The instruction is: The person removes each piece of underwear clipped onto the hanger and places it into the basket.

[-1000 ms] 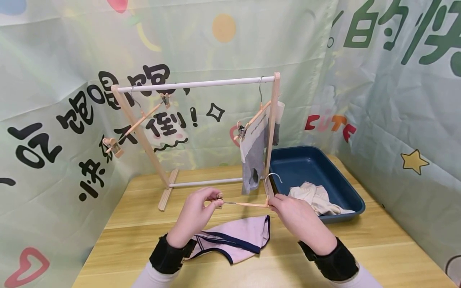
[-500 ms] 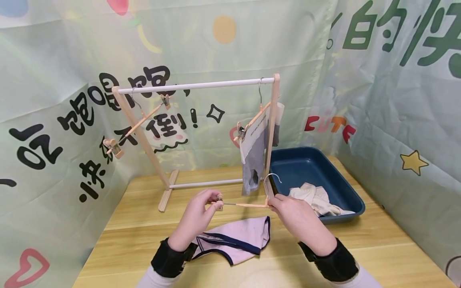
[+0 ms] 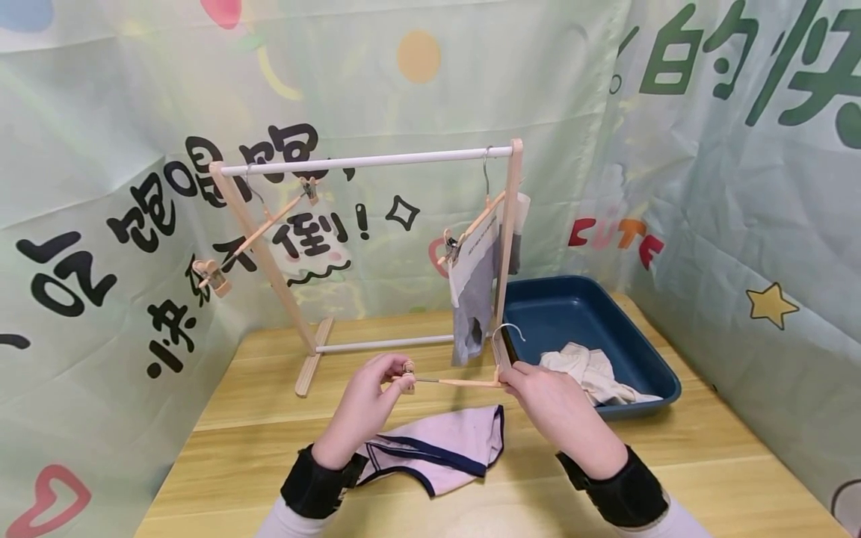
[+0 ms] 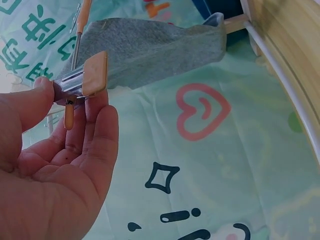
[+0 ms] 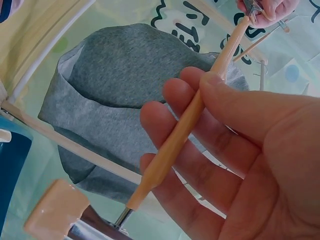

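Observation:
A peach clip hanger (image 3: 467, 383) with a metal hook is held level above the table by both hands. My left hand (image 3: 366, 396) pinches the clip (image 4: 95, 75) at its left end between thumb and fingers. Near the hook, my right hand (image 3: 554, 400) grips the hanger bar (image 5: 182, 125); its other clip (image 5: 57, 210) shows in the right wrist view. No cloth is in either clip. Below the hands, a pink garment with navy trim (image 3: 464, 441) lies flat on the table, partly covered by the left wrist.
Behind stands a wooden rack with a white rail (image 3: 370, 159). An empty clip hanger (image 3: 265, 228) hangs at its left, and a grey and white garment (image 3: 474, 291) hangs clipped at its right. A blue tray (image 3: 558, 299) on the right holds crumpled cream cloth (image 3: 592, 373).

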A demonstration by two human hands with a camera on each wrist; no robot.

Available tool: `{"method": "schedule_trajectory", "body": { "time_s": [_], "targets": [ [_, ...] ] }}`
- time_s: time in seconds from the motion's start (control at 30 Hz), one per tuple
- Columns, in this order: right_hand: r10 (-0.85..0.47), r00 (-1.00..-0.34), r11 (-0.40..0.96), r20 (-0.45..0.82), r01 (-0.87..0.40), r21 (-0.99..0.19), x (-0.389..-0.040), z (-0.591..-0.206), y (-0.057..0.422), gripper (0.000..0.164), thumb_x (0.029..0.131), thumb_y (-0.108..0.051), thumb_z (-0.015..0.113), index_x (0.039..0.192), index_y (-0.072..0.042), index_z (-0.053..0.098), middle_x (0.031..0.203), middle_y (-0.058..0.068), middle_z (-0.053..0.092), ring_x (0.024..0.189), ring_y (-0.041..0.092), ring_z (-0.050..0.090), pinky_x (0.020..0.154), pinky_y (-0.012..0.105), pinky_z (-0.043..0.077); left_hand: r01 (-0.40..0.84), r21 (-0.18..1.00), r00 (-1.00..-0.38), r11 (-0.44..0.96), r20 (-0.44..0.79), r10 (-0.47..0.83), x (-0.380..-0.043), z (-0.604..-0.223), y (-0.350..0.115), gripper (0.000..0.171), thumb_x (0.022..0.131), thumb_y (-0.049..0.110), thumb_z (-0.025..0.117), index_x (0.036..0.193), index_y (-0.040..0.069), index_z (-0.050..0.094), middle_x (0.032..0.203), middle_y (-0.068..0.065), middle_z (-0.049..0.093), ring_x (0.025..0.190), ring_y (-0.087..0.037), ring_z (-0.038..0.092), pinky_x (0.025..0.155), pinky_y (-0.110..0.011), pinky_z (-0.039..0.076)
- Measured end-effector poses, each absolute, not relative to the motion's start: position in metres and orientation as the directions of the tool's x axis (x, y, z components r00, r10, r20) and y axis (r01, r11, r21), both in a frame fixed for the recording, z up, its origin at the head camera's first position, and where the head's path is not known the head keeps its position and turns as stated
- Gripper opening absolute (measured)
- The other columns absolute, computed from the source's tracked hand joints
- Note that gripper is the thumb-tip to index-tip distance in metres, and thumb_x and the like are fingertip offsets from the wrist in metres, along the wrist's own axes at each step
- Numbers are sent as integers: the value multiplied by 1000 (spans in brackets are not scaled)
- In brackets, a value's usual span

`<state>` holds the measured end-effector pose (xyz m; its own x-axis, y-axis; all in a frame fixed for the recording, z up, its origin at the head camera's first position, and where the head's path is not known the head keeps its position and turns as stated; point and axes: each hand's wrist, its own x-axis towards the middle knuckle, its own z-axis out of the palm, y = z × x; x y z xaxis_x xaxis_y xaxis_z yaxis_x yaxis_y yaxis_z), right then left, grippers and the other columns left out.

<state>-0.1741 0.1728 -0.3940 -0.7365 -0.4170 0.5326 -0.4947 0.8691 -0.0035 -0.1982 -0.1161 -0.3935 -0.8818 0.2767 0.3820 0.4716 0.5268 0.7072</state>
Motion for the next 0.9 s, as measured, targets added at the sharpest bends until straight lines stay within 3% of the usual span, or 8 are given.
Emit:
{"method": "schedule_trajectory", "body": {
  "time_s": [0.9],
  "targets": [
    [-457, -648, 857, 609, -504, 107, -179, -396, 173, 11, 89, -20, 79, 96, -18, 70, 80, -4, 63, 63, 11, 60, 49, 24, 43, 451, 757, -892, 473, 355, 281, -202, -393, -116, 14, 100, 9, 67, 114, 11, 65, 103, 1, 65, 94, -14, 66, 86, -29, 58]
  ]
}}
